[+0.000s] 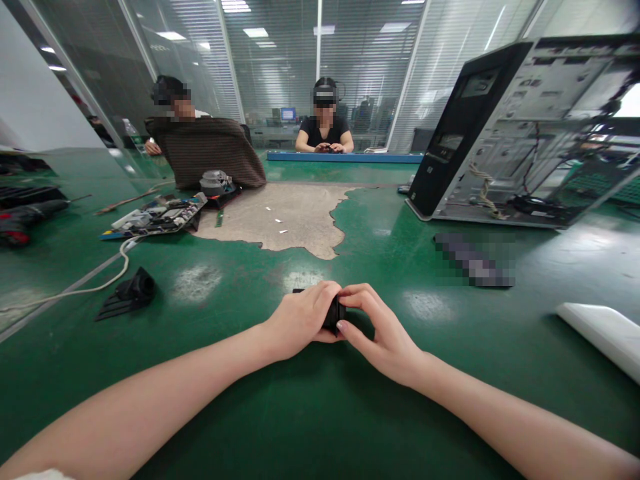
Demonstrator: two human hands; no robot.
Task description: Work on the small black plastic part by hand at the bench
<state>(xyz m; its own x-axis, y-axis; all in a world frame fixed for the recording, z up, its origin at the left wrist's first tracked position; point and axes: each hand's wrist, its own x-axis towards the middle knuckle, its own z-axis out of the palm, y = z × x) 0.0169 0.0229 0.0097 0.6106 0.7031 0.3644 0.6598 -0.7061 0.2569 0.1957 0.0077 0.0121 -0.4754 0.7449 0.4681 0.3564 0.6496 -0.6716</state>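
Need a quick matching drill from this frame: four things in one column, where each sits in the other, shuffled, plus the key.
Things:
1. small black part
2. open PC case
3. circuit board
4. black duct piece

Places:
A. far left, beside the worn patch in the green table
B. near left, by the white cable
C. between the left hand and right hand
D. upper right, side panel off

Pairs: 1-C, 2-D, 3-A, 4-B
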